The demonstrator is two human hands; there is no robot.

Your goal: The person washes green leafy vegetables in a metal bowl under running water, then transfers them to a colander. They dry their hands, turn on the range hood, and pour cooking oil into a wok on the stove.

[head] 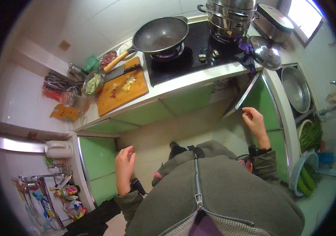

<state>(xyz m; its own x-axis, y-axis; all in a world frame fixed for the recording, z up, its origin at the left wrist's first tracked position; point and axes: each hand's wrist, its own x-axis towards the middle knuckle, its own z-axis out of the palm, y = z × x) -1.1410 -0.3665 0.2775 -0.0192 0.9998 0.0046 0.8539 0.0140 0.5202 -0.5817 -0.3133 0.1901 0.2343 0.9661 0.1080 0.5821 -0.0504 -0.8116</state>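
Note:
My left hand (124,167) hangs over the floor at the lower left, its fingers loosely curled and holding nothing. On the right, my right hand (254,120) is raised near an open cabinet door (246,93), also holding nothing; whether they touch is unclear. Ahead, a dark wok (161,34) with a wooden handle rests on the left burner of a black glass gas hob (174,69). Left of the hob lies a wooden cutting board (120,94), bearing a cleaver (115,73), chopped pale pieces (130,82) and small reddish bits.
Bowls of shredded green vegetable (92,84) and sliced raw meat (108,60) stand by the board. A steel steamer stack (230,19) is on the right burner, with a steel lid (265,52) beside it. Further right are a sink basin (296,88) and baskets of greens (310,137).

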